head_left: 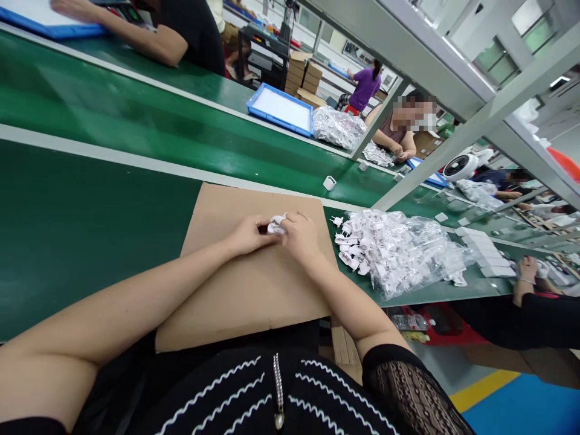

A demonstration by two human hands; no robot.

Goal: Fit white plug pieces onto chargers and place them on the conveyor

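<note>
White plastic piece [275, 226]: pinched between the fingertips of left hand [248, 235] and right hand [301, 237], above the cardboard sheet [235, 284]. Probably light, stiff, a little slick; best taken by its side walls, thin edges spared. Small, white, rounded outline; finer detail hidden by fingers. Cardboard lies on green counter [90, 229]. Toward the right hand's side, just beside the sheet: heaped white parts [360, 238], some under clear plastic bag [419, 248].
</note>
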